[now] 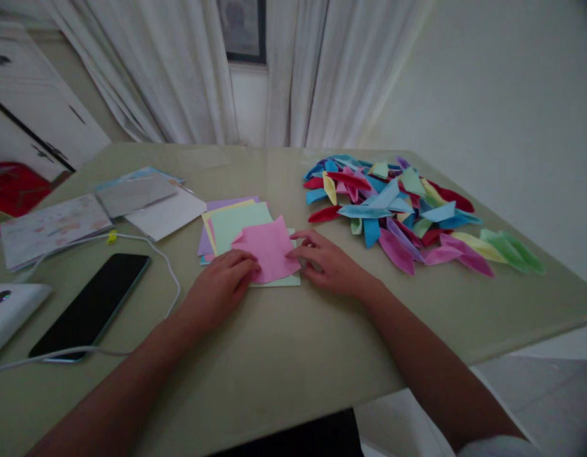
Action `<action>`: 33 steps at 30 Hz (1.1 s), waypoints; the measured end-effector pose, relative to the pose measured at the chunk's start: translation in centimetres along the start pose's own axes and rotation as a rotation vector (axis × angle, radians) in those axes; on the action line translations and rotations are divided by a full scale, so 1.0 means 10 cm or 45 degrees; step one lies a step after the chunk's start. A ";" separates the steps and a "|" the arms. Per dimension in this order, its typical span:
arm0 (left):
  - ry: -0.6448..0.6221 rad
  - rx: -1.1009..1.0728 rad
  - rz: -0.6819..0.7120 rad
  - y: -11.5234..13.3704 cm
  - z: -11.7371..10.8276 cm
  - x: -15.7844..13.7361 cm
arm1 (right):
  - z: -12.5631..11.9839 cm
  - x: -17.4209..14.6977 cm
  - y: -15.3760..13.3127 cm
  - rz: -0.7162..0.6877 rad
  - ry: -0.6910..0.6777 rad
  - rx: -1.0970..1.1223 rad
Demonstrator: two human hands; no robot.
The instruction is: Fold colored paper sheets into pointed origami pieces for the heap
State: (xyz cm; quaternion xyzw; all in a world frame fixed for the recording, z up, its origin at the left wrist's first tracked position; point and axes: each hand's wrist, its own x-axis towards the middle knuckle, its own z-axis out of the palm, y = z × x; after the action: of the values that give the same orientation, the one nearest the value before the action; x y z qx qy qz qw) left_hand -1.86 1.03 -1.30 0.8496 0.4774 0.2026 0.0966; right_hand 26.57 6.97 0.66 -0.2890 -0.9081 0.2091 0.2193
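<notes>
A pink sheet of paper with a small fold at its upper left corner lies in front of me, over several stacked coloured sheets. My left hand has its fingers bent together at the lower left edge of the pink sheet, thumb and fingertips on it. At the right edge, my right hand takes the sheet between thumb and fingers, its index finger near the upper right corner. Beneath are a pale green sheet, a yellow one and a purple sheet.
A heap of folded coloured paper pieces covers the table's right rear. To the left lie a black phone, a white device with a white cable, a floral packet and a clear sleeve. Curtains hang behind.
</notes>
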 end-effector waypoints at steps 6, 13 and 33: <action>0.109 0.218 0.033 0.06 -0.02 -0.01 | 0.02 0.00 0.00 -0.039 -0.072 0.019; -0.025 0.205 0.305 0.17 0.06 -0.04 | 0.00 0.06 -0.01 -0.077 -0.159 0.054; -0.145 0.280 0.337 0.20 0.07 -0.08 | 0.09 0.08 0.04 0.191 -0.037 0.180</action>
State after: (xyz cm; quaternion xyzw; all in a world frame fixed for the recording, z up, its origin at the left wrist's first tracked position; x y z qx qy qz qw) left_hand -0.33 -0.68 -1.42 0.9206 0.3742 0.1117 0.0026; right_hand 25.68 7.50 -0.07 -0.3369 -0.8700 0.2926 0.2099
